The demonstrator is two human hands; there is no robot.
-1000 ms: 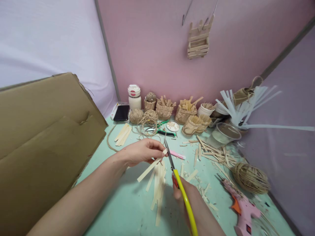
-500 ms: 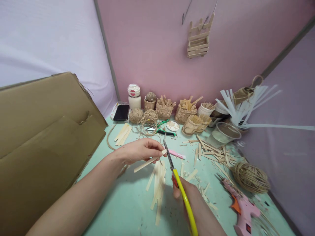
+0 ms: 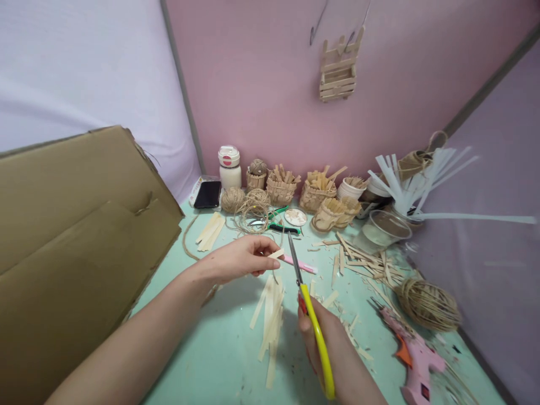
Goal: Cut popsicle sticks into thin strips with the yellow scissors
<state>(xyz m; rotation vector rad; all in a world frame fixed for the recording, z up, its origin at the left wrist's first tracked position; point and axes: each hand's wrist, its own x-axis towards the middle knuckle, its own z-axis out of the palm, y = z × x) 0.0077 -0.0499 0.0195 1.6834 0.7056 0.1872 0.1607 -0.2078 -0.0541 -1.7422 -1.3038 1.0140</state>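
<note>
Between the thumb and fingers of my left hand is a thin pale wooden strip, its short end jutting out to the right. My right hand is wrapped round scissors with yellow and red handles. The scissor blades point up and away, apart from the strip and just to its right. Below my hands, several pale wooden strips lie in a loose pile on the table. A pink pen-like tool lies behind the blades.
A pink glue gun and a twine ball lie at right, by scattered sticks. Green-handled pliers, small stick baskets and a phone stand or lie behind. A large cardboard sheet fills the left.
The wooden strip has turned in my left hand; its long end no longer shows at lower left. The scissors have shifted slightly right, away from the strip.
</note>
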